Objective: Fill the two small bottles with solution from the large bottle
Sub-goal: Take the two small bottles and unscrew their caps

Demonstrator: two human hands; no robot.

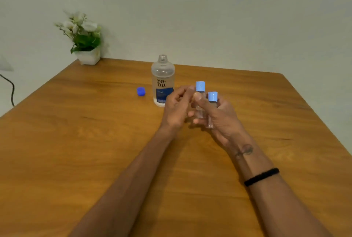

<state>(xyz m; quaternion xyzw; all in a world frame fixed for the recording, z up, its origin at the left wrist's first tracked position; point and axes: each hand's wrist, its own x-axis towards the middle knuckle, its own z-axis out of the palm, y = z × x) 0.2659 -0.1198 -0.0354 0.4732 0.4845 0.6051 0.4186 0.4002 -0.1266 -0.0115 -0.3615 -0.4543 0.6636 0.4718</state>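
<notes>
Right hand (219, 116) fingers (202, 101) gripping two capped small bottles (201, 111); left hand (176, 109) fingers curled alongside, touching; large bottle (162, 80) uncapped on tabletop (76, 141)

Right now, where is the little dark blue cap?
The dark blue cap lies on the table, just left of the big open bottle, with the flower pot farther back.

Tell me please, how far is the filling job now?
Done: the large bottle stands open, its dark blue cap lying beside it on the table. In hand: the right hand holds both small bottles, and the left hand is at the nearer-left one. Left: both light blue caps are on, so uncapping and pouring remain.
</notes>
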